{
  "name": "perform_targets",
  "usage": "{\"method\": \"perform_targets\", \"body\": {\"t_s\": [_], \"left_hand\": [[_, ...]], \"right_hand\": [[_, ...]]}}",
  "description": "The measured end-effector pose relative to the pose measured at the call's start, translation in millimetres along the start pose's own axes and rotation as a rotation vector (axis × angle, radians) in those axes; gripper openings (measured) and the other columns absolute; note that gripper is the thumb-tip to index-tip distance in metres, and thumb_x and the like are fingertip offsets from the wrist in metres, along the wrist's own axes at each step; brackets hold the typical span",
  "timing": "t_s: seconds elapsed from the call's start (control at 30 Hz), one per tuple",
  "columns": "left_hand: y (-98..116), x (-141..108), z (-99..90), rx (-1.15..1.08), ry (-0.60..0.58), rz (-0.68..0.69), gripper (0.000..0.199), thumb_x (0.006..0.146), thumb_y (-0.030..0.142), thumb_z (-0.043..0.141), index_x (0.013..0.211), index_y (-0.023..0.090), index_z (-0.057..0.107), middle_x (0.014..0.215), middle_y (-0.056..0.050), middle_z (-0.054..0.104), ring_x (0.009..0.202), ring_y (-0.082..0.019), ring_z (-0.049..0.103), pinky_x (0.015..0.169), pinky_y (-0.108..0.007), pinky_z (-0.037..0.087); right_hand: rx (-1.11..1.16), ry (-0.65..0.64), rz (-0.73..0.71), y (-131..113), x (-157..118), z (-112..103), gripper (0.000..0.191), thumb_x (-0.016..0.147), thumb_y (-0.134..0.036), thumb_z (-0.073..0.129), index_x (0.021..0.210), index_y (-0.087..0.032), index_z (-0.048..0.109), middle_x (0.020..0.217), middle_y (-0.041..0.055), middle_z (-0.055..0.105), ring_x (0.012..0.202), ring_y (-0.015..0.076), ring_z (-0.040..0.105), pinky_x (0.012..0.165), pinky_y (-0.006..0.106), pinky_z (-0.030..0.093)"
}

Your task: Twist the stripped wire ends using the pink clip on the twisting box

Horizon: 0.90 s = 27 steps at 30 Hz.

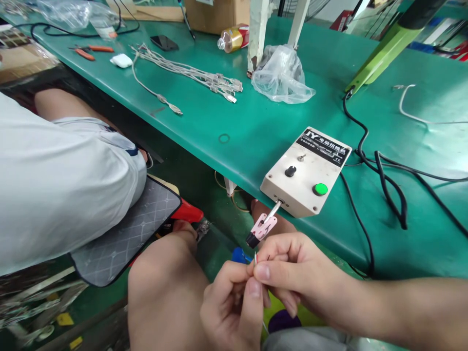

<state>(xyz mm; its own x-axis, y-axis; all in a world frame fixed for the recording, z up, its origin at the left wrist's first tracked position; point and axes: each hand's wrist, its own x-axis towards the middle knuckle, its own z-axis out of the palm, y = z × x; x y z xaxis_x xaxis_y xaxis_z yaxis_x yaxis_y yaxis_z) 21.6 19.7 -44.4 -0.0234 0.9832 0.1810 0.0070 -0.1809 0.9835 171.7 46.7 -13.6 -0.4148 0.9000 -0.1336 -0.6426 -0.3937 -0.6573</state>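
Thin wire ends (pixel 255 259) sit in front of the white control box (pixel 307 170), just beyond its pink clip (pixel 262 227); the right hand (pixel 298 265) pinches them between thumb and forefinger; the left hand (pixel 232 304) is clamped on them too, its thumb touching the right; behind the box, on the green table (pixel 204 136), lie a plastic bag (pixel 281 75) and bundled grey cables (pixel 186 70); black cord (pixel 404 212) loops to its right.

Green table (pixel 204 126): 1 control box (pixel 307 168), cables (pixel 197 75), pliers (pixel 101 48)
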Motion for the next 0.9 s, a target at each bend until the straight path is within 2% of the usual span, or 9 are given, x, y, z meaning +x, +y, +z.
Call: {"method": "perform_targets", "body": {"t_s": [0.23, 0.43, 0.5, 0.53, 0.6, 0.7, 0.77, 0.83, 0.9], "left_hand": [[2, 0, -2.2, -0.006, -0.021, -0.007, 0.039, 0.108, 0.047, 0.066, 0.08, 0.021, 0.065, 0.054, 0.002, 0.063, 0.04, -0.012, 0.052, 0.041, -0.021, 0.042], [0, 0, 0.1, -0.055, -0.003, -0.02, 0.033, 0.107, 0.043, 0.07, 0.083, 0.02, 0.069, 0.056, 0.002, 0.064, 0.043, -0.012, 0.054, 0.043, -0.021, 0.043], [5, 3, -1.5, -0.098, 0.004, -0.009, 0.028, 0.105, 0.041, 0.073, 0.086, 0.02, 0.072, 0.059, 0.001, 0.067, 0.046, -0.013, 0.059, 0.044, -0.02, 0.046], [10, 6, -4.0, -0.14, -0.001, -0.001, 0.025, 0.104, 0.04, 0.075, 0.087, 0.021, 0.073, 0.061, 0.001, 0.068, 0.047, -0.013, 0.061, 0.045, -0.02, 0.049], [24, 16, -13.2, -0.277, -0.057, -0.007, 0.019, 0.101, 0.037, 0.079, 0.091, 0.022, 0.076, 0.066, 0.001, 0.073, 0.048, -0.012, 0.061, 0.048, -0.02, 0.053], [47, 39, -36.7, -0.599, -0.11, -0.009, 0.013, 0.104, 0.034, 0.076, 0.1, 0.022, 0.076, 0.065, 0.005, 0.072, 0.036, -0.005, 0.04, 0.043, -0.015, 0.049], [58, 56, -55.2, -0.812, -0.075, -0.005, 0.007, 0.103, 0.022, 0.074, 0.102, 0.016, 0.071, 0.067, 0.007, 0.072, 0.034, -0.002, 0.029, 0.034, -0.012, 0.035], [64, 72, -71.8, -0.964, -0.048, 0.006, 0.006, 0.107, 0.017, 0.066, 0.102, 0.014, 0.064, 0.068, 0.007, 0.071, 0.036, 0.0, 0.039, 0.031, -0.007, 0.026], [66, 84, -84.8, -0.969, 0.017, 0.025, 0.011, 0.113, 0.013, 0.052, 0.104, 0.015, 0.057, 0.069, 0.009, 0.069, 0.037, 0.002, 0.047, 0.034, -0.001, 0.026]], "right_hand": [[0.01, 0.002, 0.018, 1, 0, -3, 0.009, 0.085, -0.029, 0.096, 0.081, -0.026, 0.088, 0.056, -0.0012, 0.071, 0.039, 0.0062, 0.048, 0.038, 0.015, 0.033], [0.014, 0.008, 0.016, 3, 2, -3, 0.007, 0.083, -0.024, 0.095, 0.08, -0.025, 0.088, 0.055, -0.0018, 0.069, 0.04, 0.0072, 0.048, 0.041, 0.017, 0.034], [-0.016, 0.011, -0.01, 4, -2, -2, 0.008, 0.084, -0.025, 0.094, 0.09, -0.027, 0.089, 0.059, -0.0025, 0.069, 0.047, 0.0088, 0.052, 0.048, 0.018, 0.04], [-0.057, 0.018, -0.055, 5, -6, -1, 0.015, 0.085, -0.025, 0.093, 0.099, -0.029, 0.089, 0.064, -0.0029, 0.069, 0.052, 0.0102, 0.055, 0.053, 0.02, 0.044], [-0.218, 0.019, -0.202, 7, -15, 0, 0.038, 0.089, -0.023, 0.089, 0.124, -0.037, 0.083, 0.077, -0.0036, 0.07, 0.063, 0.0135, 0.059, 0.06, 0.023, 0.048], [-0.642, -0.078, -0.433, 10, -24, -1, 0.055, 0.097, -0.017, 0.076, 0.146, -0.039, 0.065, 0.089, -0.0038, 0.069, 0.065, 0.016, 0.058, 0.057, 0.027, 0.046], [-1.046, -0.292, -0.538, 16, -24, -3, 0.054, 0.1, -0.014, 0.067, 0.15, -0.032, 0.061, 0.091, -0.0017, 0.07, 0.066, 0.0192, 0.06, 0.059, 0.032, 0.047], [-1.462, -0.551, -0.612, 26, -20, -4, 0.052, 0.101, -0.016, 0.063, 0.152, -0.025, 0.06, 0.092, 0.0009, 0.073, 0.072, 0.0236, 0.063, 0.063, 0.038, 0.049], [-1.725, -0.697, -0.67, 38, -16, -4, 0.046, 0.104, -0.022, 0.065, 0.15, -0.022, 0.063, 0.094, 0.0005, 0.073, 0.072, 0.0236, 0.061, 0.063, 0.039, 0.048]]}}
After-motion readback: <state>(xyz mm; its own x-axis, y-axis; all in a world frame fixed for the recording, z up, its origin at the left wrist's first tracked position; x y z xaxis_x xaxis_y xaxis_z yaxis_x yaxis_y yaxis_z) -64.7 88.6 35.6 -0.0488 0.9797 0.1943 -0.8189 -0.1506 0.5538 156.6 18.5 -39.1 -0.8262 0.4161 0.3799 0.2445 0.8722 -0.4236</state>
